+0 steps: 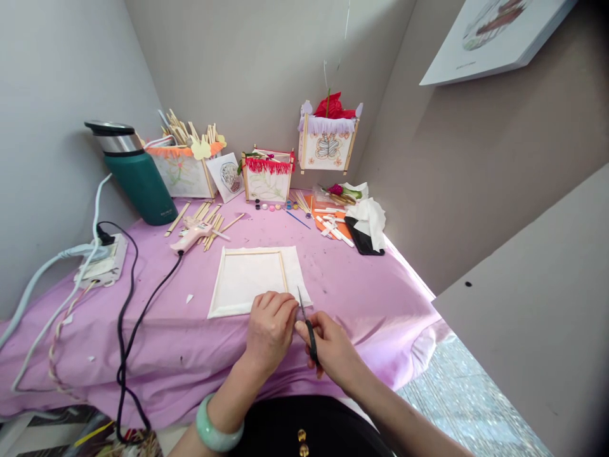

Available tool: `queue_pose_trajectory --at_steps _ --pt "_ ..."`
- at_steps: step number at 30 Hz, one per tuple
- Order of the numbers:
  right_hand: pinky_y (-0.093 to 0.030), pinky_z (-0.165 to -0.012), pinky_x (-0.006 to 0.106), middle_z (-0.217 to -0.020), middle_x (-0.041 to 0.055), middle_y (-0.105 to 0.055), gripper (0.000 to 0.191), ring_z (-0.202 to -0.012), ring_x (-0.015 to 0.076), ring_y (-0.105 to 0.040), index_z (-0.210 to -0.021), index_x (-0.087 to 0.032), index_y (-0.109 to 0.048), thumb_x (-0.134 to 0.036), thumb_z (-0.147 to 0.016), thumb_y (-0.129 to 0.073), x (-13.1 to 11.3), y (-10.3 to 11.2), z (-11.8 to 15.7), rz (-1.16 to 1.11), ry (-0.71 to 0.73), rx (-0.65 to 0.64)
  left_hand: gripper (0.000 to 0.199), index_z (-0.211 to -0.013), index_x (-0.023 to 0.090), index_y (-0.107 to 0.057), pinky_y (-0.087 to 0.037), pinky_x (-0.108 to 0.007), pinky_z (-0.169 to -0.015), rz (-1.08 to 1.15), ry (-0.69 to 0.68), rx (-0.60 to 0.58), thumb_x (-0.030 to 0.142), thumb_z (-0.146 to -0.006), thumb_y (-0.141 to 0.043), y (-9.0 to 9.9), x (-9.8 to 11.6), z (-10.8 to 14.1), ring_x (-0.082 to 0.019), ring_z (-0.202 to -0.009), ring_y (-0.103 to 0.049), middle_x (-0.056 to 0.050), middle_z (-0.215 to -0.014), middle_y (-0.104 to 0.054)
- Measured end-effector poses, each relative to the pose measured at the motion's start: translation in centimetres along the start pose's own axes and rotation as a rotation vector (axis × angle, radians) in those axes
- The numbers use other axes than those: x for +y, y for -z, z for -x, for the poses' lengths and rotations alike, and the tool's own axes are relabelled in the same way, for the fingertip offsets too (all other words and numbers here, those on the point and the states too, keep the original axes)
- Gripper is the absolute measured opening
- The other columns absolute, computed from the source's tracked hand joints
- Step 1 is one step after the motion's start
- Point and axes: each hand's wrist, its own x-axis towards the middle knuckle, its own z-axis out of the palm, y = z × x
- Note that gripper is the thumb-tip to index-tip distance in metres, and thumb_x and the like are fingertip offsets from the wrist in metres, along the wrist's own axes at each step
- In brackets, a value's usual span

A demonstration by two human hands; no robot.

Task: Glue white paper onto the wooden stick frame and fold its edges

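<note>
A white sheet [257, 279], of cloth or paper, lies at the table's front with a thin wooden stick frame [284, 270] on it. Its left and front edges look folded over; the right edge lies flat past the frame. My left hand [272, 324] is closed at the sheet's front right corner, fingers curled on the edge, which it partly hides. In my right hand [333, 349] is a pair of scissors [311, 339] with black handles. Their blades point up and away over that corner, close to my left fingertips. Whether they touch the sheet I cannot tell.
Beyond the sheet lie a pink glue gun [193, 238], wooden sticks [214, 231] and paint pots [271, 207]. A green tumbler [137, 174] stands left, near a power strip [102, 260] with trailing cords. Decorated boxes [269, 181] line the back. A black phone-like object [364, 238] lies right.
</note>
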Motion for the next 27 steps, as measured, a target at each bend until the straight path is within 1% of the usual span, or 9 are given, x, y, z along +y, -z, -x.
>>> queue_pose_trajectory --at_steps 5,8,16,23,27 --pt "-0.039 -0.032 0.017 -0.063 -0.0029 -0.058 0.036 -0.05 0.0138 -0.062 -0.087 -0.019 -0.048 -0.054 -0.082 -0.057 -1.5 0.6 0.5 -0.037 -0.024 -0.093 0.014 -0.088 0.017 -0.06 -0.04 -0.036 -0.072 0.02 -0.001 0.011 0.015 -0.091 -0.047 0.1 0.1 0.0 -0.02 -0.081 -0.055 -0.005 -0.087 -0.067" --pt "-0.039 -0.032 0.017 -0.065 -0.0016 -0.059 0.039 -0.051 0.0141 -0.063 -0.087 -0.019 -0.047 -0.056 -0.082 -0.056 -2.1 0.9 0.2 -0.034 -0.026 -0.119 0.015 -0.087 0.017 -0.06 -0.04 -0.036 -0.072 0.029 0.0 0.018 0.016 -0.091 -0.046 0.1 0.0 0.1 -0.02 -0.08 -0.055 -0.005 -0.087 -0.067" --pt "-0.04 -0.031 0.018 -0.064 -0.0015 -0.06 0.044 -0.049 0.014 -0.062 -0.087 -0.018 -0.047 -0.06 -0.079 -0.058 -2.5 0.9 -0.9 0.018 -0.047 -0.109 0.015 -0.087 0.017 -0.06 -0.04 -0.036 -0.073 0.036 0.008 0.016 0.015 -0.091 -0.046 -0.1 -0.1 0.2 -0.02 -0.081 -0.054 -0.006 -0.088 -0.067" --pt "-0.04 -0.03 0.019 -0.058 -0.0039 -0.055 0.047 -0.045 0.0132 -0.058 -0.086 -0.019 -0.047 -0.062 -0.075 -0.062 -1.9 0.4 -1.1 0.016 -0.021 -0.046 0.015 -0.087 0.017 -0.059 -0.04 -0.037 -0.072 0.03 0.004 0.025 0.015 -0.091 -0.045 -0.1 -0.2 0.3 -0.02 -0.081 -0.054 -0.006 -0.088 -0.067" --pt "-0.04 -0.03 0.019 -0.06 -0.0028 -0.057 0.047 -0.047 0.0135 -0.059 -0.086 -0.019 -0.047 -0.061 -0.075 -0.064 -2.3 0.5 -0.9 0.011 -0.042 -0.055 0.014 -0.088 0.017 -0.059 -0.04 -0.037 -0.073 0.033 0.007 0.021 0.015 -0.091 -0.046 -0.2 -0.3 0.3 -0.02 -0.081 -0.054 -0.006 -0.088 -0.066"
